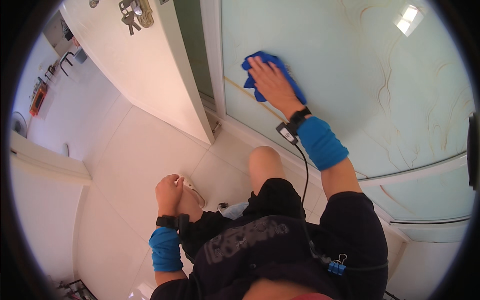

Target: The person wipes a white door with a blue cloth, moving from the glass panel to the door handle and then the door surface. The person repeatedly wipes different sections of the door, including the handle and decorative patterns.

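My right hand [274, 85] lies flat over a crumpled blue cloth [249, 81] and presses it to a glossy pale-green panel [337, 71] with brown vein-like lines. Parts of the cloth are hidden under the palm. My left hand [168, 191] rests on my left knee, the fingers bent over it, with nothing seen in it. A black band and a blue sleeve circle each wrist. From the right wrist, a black cable [306, 180] runs down to my shirt.
A white door [150, 71] stands ajar on the left, keys [130, 20] hanging from its lock. Near its lower corner is a small metal doorstop [216, 126]. The panel's white frame [270, 137] meets the tiled floor [123, 157]. A dark handle [473, 150] projects at far right.
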A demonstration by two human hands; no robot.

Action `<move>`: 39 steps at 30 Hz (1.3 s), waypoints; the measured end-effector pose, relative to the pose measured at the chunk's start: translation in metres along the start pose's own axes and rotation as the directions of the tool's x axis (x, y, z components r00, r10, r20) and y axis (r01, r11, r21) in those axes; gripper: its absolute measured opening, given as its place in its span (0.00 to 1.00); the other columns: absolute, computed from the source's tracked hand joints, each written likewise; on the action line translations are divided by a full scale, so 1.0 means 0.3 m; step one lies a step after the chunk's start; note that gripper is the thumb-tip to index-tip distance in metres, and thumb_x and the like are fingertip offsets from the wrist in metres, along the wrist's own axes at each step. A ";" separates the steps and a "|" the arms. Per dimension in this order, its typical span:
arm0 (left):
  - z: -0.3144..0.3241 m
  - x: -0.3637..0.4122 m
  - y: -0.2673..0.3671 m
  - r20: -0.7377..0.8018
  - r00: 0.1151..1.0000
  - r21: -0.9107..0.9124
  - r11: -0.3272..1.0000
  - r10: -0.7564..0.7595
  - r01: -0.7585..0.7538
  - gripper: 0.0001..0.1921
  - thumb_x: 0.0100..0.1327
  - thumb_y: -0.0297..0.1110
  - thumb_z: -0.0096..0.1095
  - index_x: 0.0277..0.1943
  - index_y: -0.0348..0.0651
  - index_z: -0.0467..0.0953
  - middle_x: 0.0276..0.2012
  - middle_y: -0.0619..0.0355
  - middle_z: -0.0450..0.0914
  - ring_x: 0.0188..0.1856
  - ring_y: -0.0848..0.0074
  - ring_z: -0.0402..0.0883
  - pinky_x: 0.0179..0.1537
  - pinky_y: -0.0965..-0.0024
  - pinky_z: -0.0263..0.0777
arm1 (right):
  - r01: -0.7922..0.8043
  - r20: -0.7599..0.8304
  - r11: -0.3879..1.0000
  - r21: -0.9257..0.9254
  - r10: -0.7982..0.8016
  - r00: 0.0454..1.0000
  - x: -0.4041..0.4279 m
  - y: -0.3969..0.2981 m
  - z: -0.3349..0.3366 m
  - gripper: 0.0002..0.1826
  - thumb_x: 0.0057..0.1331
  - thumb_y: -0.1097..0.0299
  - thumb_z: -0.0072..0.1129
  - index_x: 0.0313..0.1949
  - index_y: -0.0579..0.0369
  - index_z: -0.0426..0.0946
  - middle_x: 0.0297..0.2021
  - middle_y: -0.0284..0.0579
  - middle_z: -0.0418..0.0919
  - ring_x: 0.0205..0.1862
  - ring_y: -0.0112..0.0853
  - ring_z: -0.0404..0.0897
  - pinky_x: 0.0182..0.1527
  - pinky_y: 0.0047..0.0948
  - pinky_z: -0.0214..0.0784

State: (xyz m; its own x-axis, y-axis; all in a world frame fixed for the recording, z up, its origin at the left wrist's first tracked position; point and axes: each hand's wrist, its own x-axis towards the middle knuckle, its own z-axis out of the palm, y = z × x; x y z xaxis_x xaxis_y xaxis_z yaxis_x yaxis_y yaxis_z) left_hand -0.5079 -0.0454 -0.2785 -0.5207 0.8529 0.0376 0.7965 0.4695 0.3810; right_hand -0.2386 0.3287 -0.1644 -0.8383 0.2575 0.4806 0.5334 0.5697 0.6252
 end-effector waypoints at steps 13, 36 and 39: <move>-0.052 0.040 -0.056 0.111 0.982 -0.220 0.960 -0.151 0.172 0.14 0.67 0.42 0.67 0.44 0.40 0.87 0.36 0.48 0.88 0.39 0.58 0.88 0.44 0.60 0.80 | 0.412 0.436 0.902 -0.129 -0.322 0.840 -0.035 -0.057 0.020 0.37 0.73 0.59 0.51 0.79 0.46 0.53 0.82 0.37 0.44 0.82 0.35 0.47 0.82 0.39 0.36; 0.088 0.026 0.213 0.137 0.988 0.142 0.986 0.073 -0.092 0.15 0.68 0.48 0.64 0.44 0.46 0.88 0.38 0.51 0.89 0.42 0.55 0.87 0.45 0.55 0.79 | -0.306 0.831 0.857 0.415 -0.220 0.511 -1.334 0.524 -0.543 0.34 0.78 0.71 0.39 0.81 0.43 0.46 0.81 0.34 0.49 0.76 0.37 0.62 0.78 0.35 0.55; 0.078 0.006 0.208 0.132 0.990 0.141 0.987 0.056 -0.074 0.15 0.67 0.48 0.64 0.44 0.46 0.88 0.38 0.50 0.89 0.42 0.55 0.87 0.45 0.55 0.79 | -0.233 0.794 0.861 0.451 -0.268 0.546 -1.380 0.516 -0.489 0.34 0.79 0.72 0.38 0.81 0.41 0.46 0.81 0.34 0.49 0.77 0.37 0.61 0.79 0.34 0.54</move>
State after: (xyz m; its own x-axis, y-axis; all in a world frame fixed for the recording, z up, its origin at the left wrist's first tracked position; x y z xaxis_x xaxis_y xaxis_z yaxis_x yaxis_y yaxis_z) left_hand -0.4519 -0.0092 -0.2763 -0.4303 0.9004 -0.0639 0.8684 0.4323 0.2429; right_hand 0.2075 0.1958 -0.1764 -0.6903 0.6077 -0.3927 0.6043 0.7827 0.1490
